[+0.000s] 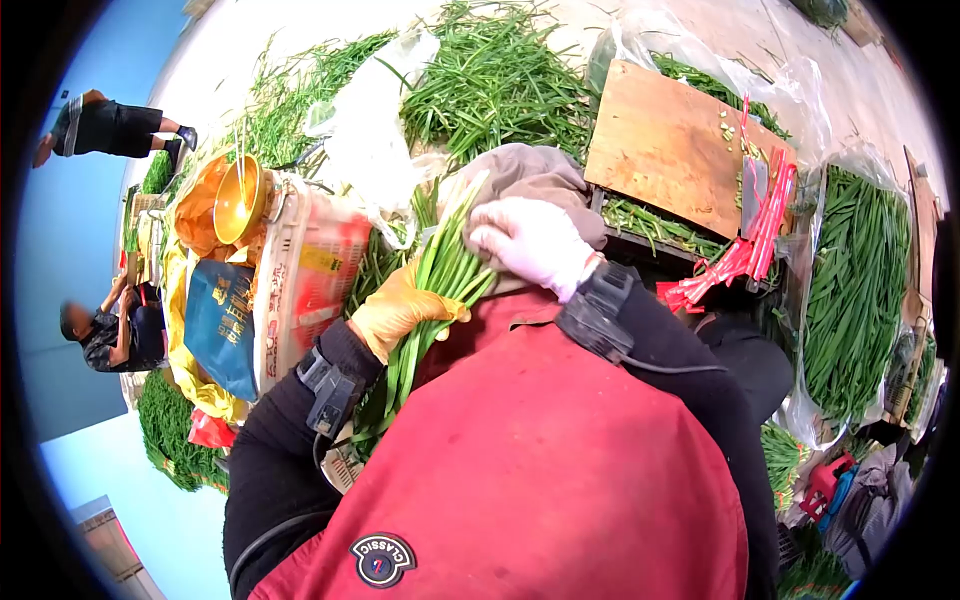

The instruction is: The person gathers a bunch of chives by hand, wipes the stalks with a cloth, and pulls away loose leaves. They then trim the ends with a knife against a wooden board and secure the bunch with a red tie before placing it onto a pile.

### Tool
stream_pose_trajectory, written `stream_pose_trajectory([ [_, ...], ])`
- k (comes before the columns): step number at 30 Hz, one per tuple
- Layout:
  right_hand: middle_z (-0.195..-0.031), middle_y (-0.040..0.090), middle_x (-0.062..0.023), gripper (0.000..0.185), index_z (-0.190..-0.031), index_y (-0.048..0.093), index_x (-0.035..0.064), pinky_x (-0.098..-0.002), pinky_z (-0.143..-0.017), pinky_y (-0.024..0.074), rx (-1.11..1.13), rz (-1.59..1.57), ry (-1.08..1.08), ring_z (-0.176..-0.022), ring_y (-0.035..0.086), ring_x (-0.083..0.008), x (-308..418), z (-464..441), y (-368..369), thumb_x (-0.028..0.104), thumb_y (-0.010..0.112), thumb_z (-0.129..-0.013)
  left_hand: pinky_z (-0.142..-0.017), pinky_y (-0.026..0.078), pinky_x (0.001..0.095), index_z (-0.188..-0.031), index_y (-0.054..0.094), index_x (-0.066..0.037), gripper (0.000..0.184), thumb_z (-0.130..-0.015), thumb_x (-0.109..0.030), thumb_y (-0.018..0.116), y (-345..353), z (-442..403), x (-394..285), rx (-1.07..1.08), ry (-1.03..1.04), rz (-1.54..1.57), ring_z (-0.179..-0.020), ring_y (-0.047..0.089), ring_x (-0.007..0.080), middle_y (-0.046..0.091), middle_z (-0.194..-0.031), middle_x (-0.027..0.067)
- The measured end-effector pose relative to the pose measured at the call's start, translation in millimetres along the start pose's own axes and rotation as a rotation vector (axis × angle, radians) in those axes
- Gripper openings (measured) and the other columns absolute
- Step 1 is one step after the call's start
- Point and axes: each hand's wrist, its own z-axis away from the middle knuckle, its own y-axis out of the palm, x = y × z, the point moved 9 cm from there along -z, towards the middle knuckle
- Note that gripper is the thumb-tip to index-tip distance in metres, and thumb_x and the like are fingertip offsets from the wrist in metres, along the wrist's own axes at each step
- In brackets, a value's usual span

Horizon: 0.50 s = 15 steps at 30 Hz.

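Note:
My left hand (405,312), in a yellow-orange glove, is wrapped round a bunch of garlic chives (440,262). The pale stem ends point up and away, and the green leaves hang down toward my lap. Close beside the stems is my right hand (530,240) in a whitish-pink glove. Its fingers are curled closed near the stem ends; whatever they hold, if anything, is hidden. A grey-brown cloth (535,170) lies just beyond that hand, over my knee. My red apron (540,450) covers my front.
A wooden board (660,150) with a knife (753,195) and red ties (765,220) lies at right. Beyond are heaped chives (495,85); bagged chives (855,290) stand far right. A crate (310,270) and yellow bowl (238,203) are left. Two people are farther left.

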Motion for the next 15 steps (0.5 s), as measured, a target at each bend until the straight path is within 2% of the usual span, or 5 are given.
stream_pose_trajectory([
  [2, -0.081, 0.067, -0.0142, 0.023, -0.092, 0.067, 0.0082, -0.0418, -0.072, 0.0509, -0.187, 0.312, -0.051, -0.078, 0.066, -0.032, 1, -10, -16, 0.029, 0.057, -0.089, -0.049, 0.049, 0.0247, -0.116, 0.056, -0.003, 0.045, -0.075, 0.008, 0.069, 1, 1, -2, 0.004, 0.011, -0.002, -0.062, 0.064, 0.0147, 0.068, -0.085, 0.0107],
  [8, -0.096, 0.069, -0.0173, 0.031, -0.103, 0.071, 0.0114, -0.0425, -0.081, 0.0516, -0.129, 0.483, 0.189, -0.089, 0.066, -0.0343, -41, -27, -57, 0.034, 0.058, -0.086, -0.049, 0.05, 0.0248, -0.117, 0.056, -0.002, 0.046, -0.074, 0.008, 0.069, 3, 7, -4, 0.038, 0.022, 0.018, -0.066, 0.065, 0.0145, 0.068, -0.086, 0.0105],
  [10, -0.096, 0.071, -0.0131, 0.03, -0.106, 0.07, 0.0069, -0.0369, -0.079, 0.0522, -0.225, 0.287, 0.25, -0.084, 0.068, -0.0265, -89, -14, -76, 0.028, 0.065, -0.086, -0.049, 0.05, 0.0246, -0.117, 0.056, -0.002, 0.046, -0.074, 0.008, 0.069, 3, 15, -4, 0.032, 0.019, 0.045, -0.068, 0.066, 0.0145, 0.069, -0.087, 0.0105],
  [13, -0.083, 0.068, -0.0028, 0.012, -0.093, 0.07, -0.0013, -0.0236, -0.071, 0.0482, -0.551, -0.681, 0.164, -0.075, 0.059, -0.0077, -109, 26, -92, 0.009, 0.067, -0.087, -0.049, 0.051, 0.0248, -0.119, 0.055, -0.001, 0.05, -0.072, 0.01, 0.068, -2, 10, 7, 0.077, -0.032, 0.081, -0.073, 0.067, 0.0163, 0.067, -0.088, 0.0117],
  [15, -0.084, 0.069, -0.0051, 0.012, -0.094, 0.069, -0.0008, -0.0272, -0.071, 0.0493, -0.493, -0.767, 0.122, -0.076, 0.062, -0.012, -65, 38, -88, 0.009, 0.066, -0.088, -0.049, 0.051, 0.0249, -0.118, 0.055, -0.001, 0.048, -0.073, 0.011, 0.067, -1, 7, 8, 0.077, -0.042, 0.067, -0.073, 0.067, 0.017, 0.067, -0.086, 0.0123],
])
